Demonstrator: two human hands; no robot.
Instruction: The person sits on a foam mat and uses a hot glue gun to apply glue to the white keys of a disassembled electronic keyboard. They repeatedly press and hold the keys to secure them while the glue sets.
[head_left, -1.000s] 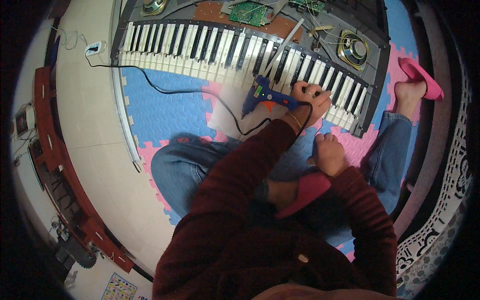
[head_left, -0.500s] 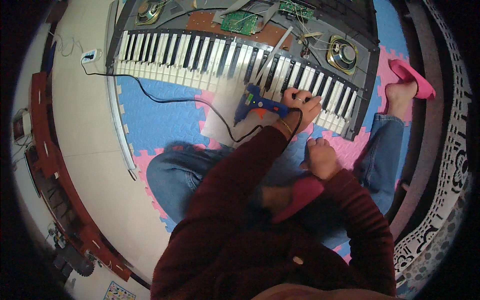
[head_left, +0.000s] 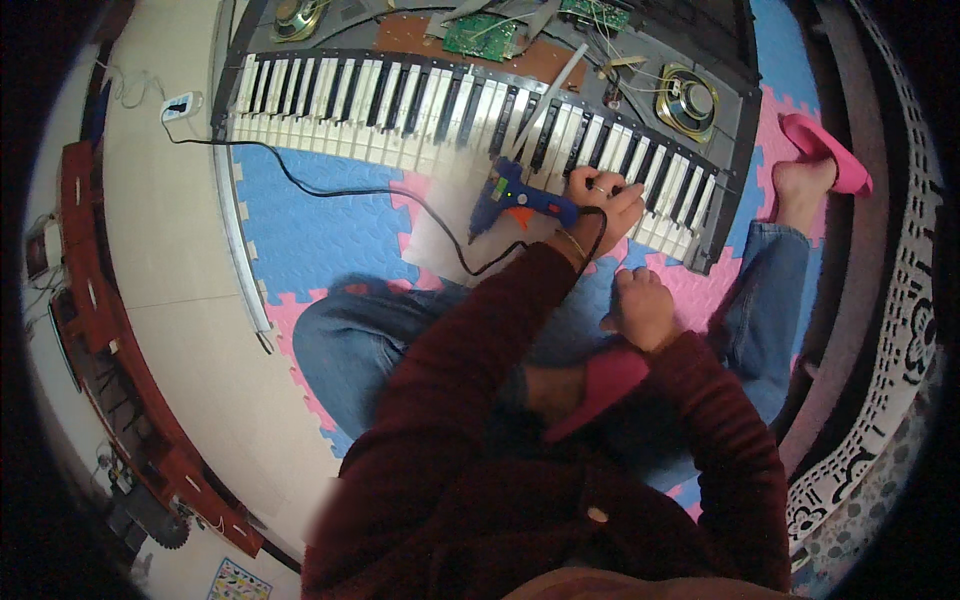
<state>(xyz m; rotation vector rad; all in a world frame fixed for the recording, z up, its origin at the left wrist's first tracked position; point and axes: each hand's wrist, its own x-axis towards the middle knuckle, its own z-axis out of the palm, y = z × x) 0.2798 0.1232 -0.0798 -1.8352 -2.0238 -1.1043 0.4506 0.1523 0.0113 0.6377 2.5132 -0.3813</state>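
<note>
My left hand rests over the lower right keys of a piano keyboard, its fingers curled. Whatever the fingers may hold is hidden. A blue glue gun with an orange trigger lies just left of this hand, its handle end against it. A long pale stick slants from the gun's back end across the keys. The gun's black cord crosses over my left wrist and passes under the arm. Below and to the right, my right hand hovers above my lap with fingers folded; their inside is out of sight.
Under the gun lies a white sheet on the blue and pink foam mat. The opened keyboard casing holds green circuit boards and a speaker with loose wires. A white power socket stands on the tiles at left.
The view has shifted slightly, so the keyboard and glue gun sit a little higher in it. Both hands keep nearly the same pose and place.
</note>
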